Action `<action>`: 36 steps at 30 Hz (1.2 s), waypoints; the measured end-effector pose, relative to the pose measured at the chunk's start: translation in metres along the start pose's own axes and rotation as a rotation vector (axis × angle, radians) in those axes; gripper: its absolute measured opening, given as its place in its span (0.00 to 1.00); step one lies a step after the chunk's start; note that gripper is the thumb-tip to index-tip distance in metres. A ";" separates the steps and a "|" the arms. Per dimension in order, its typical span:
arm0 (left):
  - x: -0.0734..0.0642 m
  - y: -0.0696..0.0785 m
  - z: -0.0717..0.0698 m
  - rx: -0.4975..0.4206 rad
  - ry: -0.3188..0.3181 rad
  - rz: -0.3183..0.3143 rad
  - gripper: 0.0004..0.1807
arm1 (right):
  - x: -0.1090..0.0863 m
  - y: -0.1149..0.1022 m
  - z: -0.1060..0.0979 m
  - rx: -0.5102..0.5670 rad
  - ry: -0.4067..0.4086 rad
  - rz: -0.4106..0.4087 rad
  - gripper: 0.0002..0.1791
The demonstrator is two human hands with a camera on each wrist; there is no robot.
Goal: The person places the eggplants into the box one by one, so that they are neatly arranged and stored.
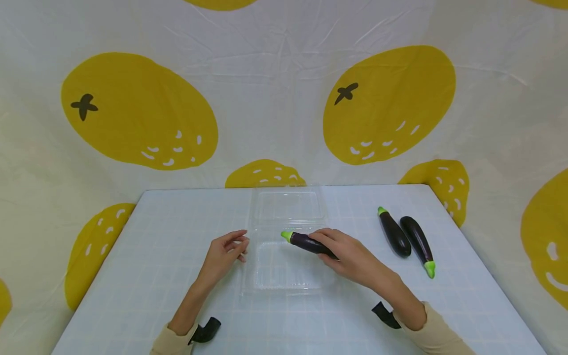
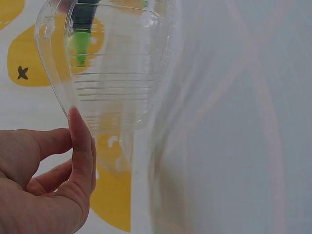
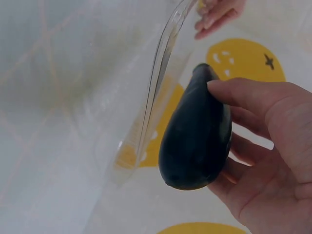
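A dark purple eggplant (image 1: 305, 242) with a green cap is gripped by my right hand (image 1: 350, 256), over the clear plastic container (image 1: 284, 291). Its green end points left in the head view. The right wrist view shows the thumb and fingers around the eggplant (image 3: 195, 136), whose rounded end faces that camera. My left hand (image 1: 227, 252) is beside the container's left edge, fingers loosely bent. In the left wrist view a fingertip of the left hand (image 2: 53, 180) overlaps the container's rim (image 2: 51, 80); whether it touches cannot be told.
The container's lid (image 1: 288, 204) lies folded back toward the table's far edge. Two more eggplants, one (image 1: 395, 234) with its green end away and another (image 1: 417, 239) with its green end near, lie at the right on the pale checked tabletop (image 1: 168, 276).
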State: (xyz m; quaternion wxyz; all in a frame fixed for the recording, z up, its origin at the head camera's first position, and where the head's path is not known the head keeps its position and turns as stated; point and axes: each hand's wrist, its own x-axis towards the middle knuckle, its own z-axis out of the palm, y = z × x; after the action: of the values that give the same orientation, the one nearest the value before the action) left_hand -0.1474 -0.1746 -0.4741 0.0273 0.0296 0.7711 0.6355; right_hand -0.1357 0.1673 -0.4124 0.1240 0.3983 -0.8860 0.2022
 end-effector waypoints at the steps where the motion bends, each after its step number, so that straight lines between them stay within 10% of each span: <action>1: 0.000 0.000 0.000 0.001 0.001 -0.001 0.23 | 0.001 -0.001 0.001 0.005 -0.004 -0.006 0.28; 22: 0.000 0.002 0.001 0.031 0.017 -0.023 0.22 | 0.012 -0.015 0.028 0.094 -0.158 -0.131 0.25; 36: 0.000 0.000 0.001 0.022 0.015 0.019 0.22 | 0.015 -0.018 0.040 0.299 -0.381 -0.056 0.21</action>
State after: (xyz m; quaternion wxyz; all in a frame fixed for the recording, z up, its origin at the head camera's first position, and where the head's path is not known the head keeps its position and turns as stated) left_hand -0.1475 -0.1739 -0.4745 0.0150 0.0323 0.7780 0.6273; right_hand -0.1340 0.1286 -0.4378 -0.1001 0.4675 -0.8424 0.2487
